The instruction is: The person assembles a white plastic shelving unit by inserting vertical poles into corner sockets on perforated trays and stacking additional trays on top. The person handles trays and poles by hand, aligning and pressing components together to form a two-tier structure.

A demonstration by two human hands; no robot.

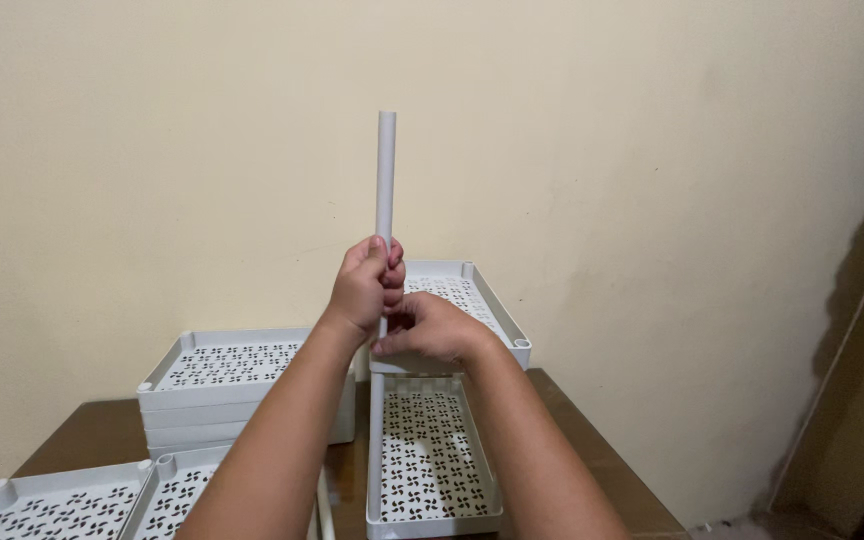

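A white plastic tube (385, 170) stands upright in front of me, above the corner of a white perforated shelf tray (487, 310). My left hand (364, 285) is wrapped around the tube at its middle. Just below it, my right hand (432, 328) pinches the tube where it meets the raised tray's corner. A second perforated tray (430, 455) lies flat on the brown wooden table (592, 450) directly under the raised one, joined to it by a lower length of tube.
A stack of white perforated trays (222, 385) sits at the back left of the table. Two more trays (62, 500) lie at the front left corner. A cream wall rises behind the table and a dark wooden frame (862, 400) stands at the right.
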